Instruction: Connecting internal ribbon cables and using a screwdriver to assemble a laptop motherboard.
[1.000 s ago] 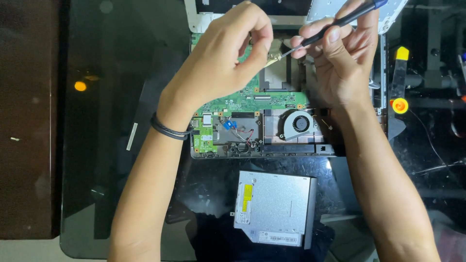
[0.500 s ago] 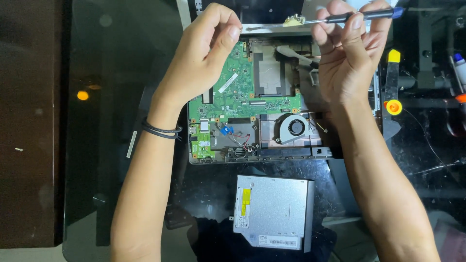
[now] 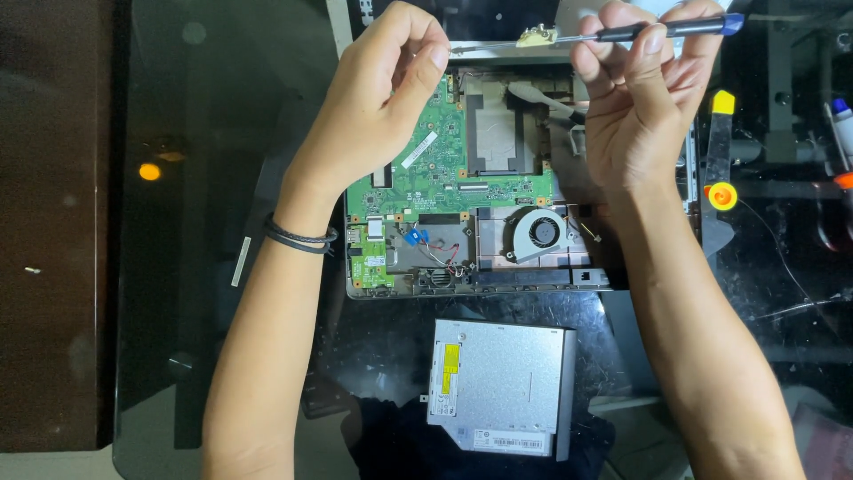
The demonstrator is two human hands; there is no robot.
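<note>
Both hands are sitting slightly lower in view than half a second ago. Nearest, a silver disc drive [image 3: 500,384] is lying flat on the glass table [image 3: 178,267]. Beyond it, over the opened laptop [image 3: 462,204], the left hand [image 3: 378,98] is pinching fingertips together, what it grips being too small to tell, while the right hand [image 3: 635,98] is grasping a screwdriver [image 3: 622,34] level, its tip at a small pale part [image 3: 536,36].

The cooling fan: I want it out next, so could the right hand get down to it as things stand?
Probably yes. The cooling fan lies uncovered in the open laptop base, just below the right hand, with nothing over it. That hand holds a screwdriver, though, so it isn't free to grip.
</note>
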